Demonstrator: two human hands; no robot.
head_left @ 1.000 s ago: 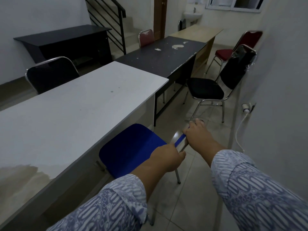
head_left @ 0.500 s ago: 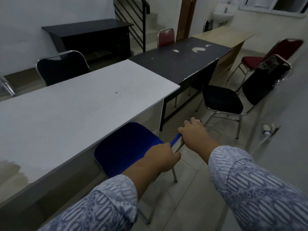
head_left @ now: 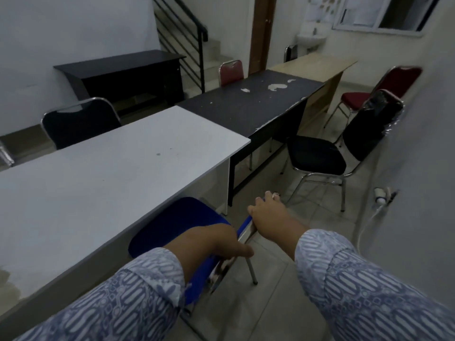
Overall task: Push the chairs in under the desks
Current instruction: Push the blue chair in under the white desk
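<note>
Both my left hand (head_left: 221, 242) and right hand (head_left: 267, 215) curl over the top of the backrest of the blue chair (head_left: 177, 225), whose seat sits partly under the near edge of the white desk (head_left: 110, 173), close to its right corner. The chair faces the desk, with its backrest running along that edge. I judge this one nearly in, while the black chair (head_left: 317, 156) and red chair (head_left: 357, 97) stand clear of their desks, not yet pushed.

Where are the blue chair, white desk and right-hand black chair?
Blue padded chair (head_left: 177, 222): head view, seat.
White rectangular desk (head_left: 110, 180): head view, bare top.
Black padded chair (head_left: 316, 156) on the right: head view, seat.
</note>
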